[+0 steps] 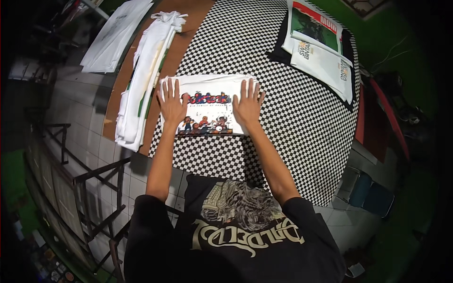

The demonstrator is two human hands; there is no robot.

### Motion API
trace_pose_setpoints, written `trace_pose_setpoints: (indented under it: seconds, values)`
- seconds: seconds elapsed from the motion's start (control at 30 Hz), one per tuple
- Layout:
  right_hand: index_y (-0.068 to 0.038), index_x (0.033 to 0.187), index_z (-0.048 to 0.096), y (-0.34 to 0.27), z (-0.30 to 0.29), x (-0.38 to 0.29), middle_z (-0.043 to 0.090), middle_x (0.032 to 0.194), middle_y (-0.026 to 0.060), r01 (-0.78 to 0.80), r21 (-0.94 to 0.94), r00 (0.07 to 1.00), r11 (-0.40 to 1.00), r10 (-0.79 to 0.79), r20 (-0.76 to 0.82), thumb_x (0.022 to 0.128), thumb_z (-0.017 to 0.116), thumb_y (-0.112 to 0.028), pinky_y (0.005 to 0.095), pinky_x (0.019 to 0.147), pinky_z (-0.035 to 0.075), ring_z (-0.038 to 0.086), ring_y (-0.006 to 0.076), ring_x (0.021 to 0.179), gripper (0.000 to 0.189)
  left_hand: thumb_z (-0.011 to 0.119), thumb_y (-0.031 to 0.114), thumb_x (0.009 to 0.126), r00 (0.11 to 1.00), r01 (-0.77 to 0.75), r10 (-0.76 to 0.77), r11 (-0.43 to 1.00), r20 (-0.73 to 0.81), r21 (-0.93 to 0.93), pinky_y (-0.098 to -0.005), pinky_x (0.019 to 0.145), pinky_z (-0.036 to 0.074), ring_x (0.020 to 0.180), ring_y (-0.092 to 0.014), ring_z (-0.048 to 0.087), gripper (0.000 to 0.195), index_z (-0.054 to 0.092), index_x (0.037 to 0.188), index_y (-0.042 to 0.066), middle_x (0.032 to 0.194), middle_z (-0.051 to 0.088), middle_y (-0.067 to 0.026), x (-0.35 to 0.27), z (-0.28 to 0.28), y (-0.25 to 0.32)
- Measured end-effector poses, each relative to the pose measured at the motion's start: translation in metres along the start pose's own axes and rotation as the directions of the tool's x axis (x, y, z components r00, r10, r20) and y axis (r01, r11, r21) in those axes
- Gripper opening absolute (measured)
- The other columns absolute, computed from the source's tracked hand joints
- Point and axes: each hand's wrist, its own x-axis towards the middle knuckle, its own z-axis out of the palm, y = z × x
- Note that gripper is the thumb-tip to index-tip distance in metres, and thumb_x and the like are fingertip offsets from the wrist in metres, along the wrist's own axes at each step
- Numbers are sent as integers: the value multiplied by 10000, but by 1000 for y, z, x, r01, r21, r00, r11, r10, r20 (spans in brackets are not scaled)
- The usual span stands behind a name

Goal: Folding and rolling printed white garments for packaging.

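Note:
A folded white T-shirt [207,108] with a colourful cartoon band print and lettering lies flat on a black-and-white checkered cloth [300,141]. My left hand [173,106] rests palm down on its left side, fingers apart and pointing away from me. Flat on the right side lies my right hand [247,104], its fingers likewise spread, with the outer ones near the shirt's edge. Neither hand grips anything. Parts of the print's left end are covered by my left thumb.
Long folded white garments [145,85] lie on a brown board [191,17] at left, beside more white fabric [116,35]. Printed white shirts [320,67] rest on black cloth at far right. A dark metal frame [101,173] stands lower left, a blue chair [371,194] lower right.

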Motion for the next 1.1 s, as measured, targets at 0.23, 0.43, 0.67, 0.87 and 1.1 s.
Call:
trace_pose_setpoints:
  seconds: [0.23, 0.43, 0.67, 0.87, 1.1]
  values:
    - [-87, 1598, 218, -6, -4, -74, 114, 1629, 315, 23, 65, 999, 998, -26, 40, 1017, 389, -478, 682, 1180, 63, 80, 510, 1508, 721, 459, 450, 1030, 989, -12, 15, 1000, 146, -22, -608, 1214, 74, 1531, -377, 161, 680, 287, 1584, 95, 1646, 236, -166, -68, -41, 35]
    - [-88, 1571, 289, 2, -3, -88, 173, 1604, 335, 22, 23, 999, 1000, -21, -25, 1006, 432, -488, 673, 1181, 95, 131, 496, 1503, 707, 516, 404, 995, 996, 5, 1, 998, 85, -67, -581, 1220, 129, 1514, -362, 201, 685, 308, 1575, 104, 1635, 265, -159, -85, -33, 24]
    - [120, 1490, 265, -9, -39, -86, 478, 1307, 270, -173, 158, 984, 972, 164, 68, 869, 699, -322, 524, 960, 338, 480, 380, 1185, 877, 360, 622, 1006, 921, -184, 239, 963, 308, -198, -553, 1241, 26, 1559, -287, 55, 842, 182, 1599, 52, 1685, 87, -134, -107, -69, 92]
    - [90, 1280, 477, -1, -33, -68, 657, 1044, 244, -341, 262, 940, 903, 322, 116, 825, 749, -334, 569, 950, 369, 652, 372, 968, 679, 501, 505, 1000, 913, -246, 324, 922, 249, -298, -547, 1239, 91, 1547, -335, 119, 801, 232, 1582, 25, 1656, 199, -167, -132, -49, 101]
    - [52, 1010, 659, -1, -41, -57, 718, 876, 248, -392, 339, 910, 855, 307, 277, 810, 727, -307, 487, 787, 541, 711, 399, 819, 416, 528, 437, 1001, 939, -231, 298, 918, 173, -323, -507, 1243, 117, 1533, -342, 168, 783, 231, 1571, -8, 1643, 221, -187, -131, -41, 108]
